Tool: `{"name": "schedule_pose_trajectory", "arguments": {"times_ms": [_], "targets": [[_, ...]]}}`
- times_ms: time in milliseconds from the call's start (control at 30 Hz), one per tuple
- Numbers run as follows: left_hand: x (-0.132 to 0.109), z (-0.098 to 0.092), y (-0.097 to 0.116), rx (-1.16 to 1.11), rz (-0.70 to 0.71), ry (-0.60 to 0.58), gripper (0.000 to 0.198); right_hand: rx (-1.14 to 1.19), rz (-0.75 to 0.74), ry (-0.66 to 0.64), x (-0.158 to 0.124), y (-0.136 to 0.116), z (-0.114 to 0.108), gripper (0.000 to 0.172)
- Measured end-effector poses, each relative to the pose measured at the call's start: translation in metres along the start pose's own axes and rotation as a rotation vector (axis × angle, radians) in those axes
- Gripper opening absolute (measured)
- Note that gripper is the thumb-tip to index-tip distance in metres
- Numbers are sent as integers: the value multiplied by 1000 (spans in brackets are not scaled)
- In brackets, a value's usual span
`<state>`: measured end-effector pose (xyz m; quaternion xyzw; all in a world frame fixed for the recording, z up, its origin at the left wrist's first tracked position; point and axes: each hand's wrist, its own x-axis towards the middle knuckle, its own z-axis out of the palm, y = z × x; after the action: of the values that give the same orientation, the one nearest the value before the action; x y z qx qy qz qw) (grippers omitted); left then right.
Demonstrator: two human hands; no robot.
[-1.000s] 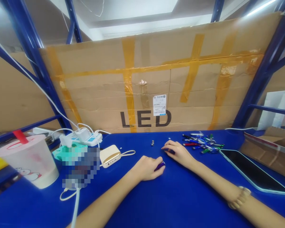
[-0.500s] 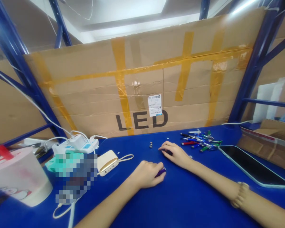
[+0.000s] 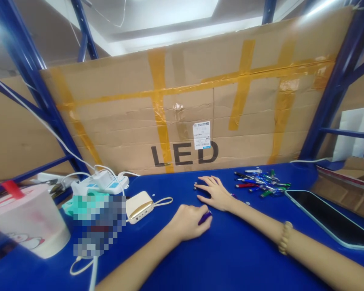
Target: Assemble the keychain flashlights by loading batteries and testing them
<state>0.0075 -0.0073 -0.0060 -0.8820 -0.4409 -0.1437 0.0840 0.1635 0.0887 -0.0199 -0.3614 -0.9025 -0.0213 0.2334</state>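
My left hand (image 3: 188,222) is shut around a purple pen-like barrel (image 3: 205,218), whose end pokes out past the fingers. My right hand (image 3: 214,194) lies flat on the blue tabletop (image 3: 182,258) with its fingers spread and nothing held. Its fingertips reach small metal button cells (image 3: 195,186), which are partly hidden beside them. A small purple bit (image 3: 233,196) shows just past the right wrist. To the right of that hand lies a heap of slim metal pens (image 3: 261,183) in mixed colours.
A tablet (image 3: 330,218) lies at the right, with an open cardboard box (image 3: 342,190) beyond it. On the left are a gold-and-cream power bank (image 3: 139,207), a power strip (image 3: 104,182) with cables, and a plastic cup (image 3: 27,220). A pixelated patch (image 3: 98,224) hides some items. Taped cardboard printed LED stands behind the table.
My right hand has opened, spread its fingers and slid left towards the button cells, and the dark purple piece is no longer held in it. My left hand stays shut on its barrel.
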Motion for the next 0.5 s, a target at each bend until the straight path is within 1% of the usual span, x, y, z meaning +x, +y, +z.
{"name": "schedule_pose_trajectory", "arguments": {"times_ms": [133, 233, 300, 367, 400, 500], "targets": [[1, 0, -5, -170, -241, 126, 22, -3, 21, 76, -6, 0, -4, 26], [1, -1, -7, -281, -415, 213, 21, 3, 6, 56, -14, 3, -11, 20], [1, -1, -9, -336, -507, 230, 20, 10, -29, 20, -19, 7, -19, 17], [1, -2, -10, -382, -567, 230, 21, 25, -36, 11, -21, 13, -30, 15], [1, -1, -10, -402, -584, 228, 23, 37, -20, 30, -22, 17, -36, 15], [2, 0, -12, -437, -605, 220, 25, 86, 62, 160, -23, 31, -58, 22]]}}
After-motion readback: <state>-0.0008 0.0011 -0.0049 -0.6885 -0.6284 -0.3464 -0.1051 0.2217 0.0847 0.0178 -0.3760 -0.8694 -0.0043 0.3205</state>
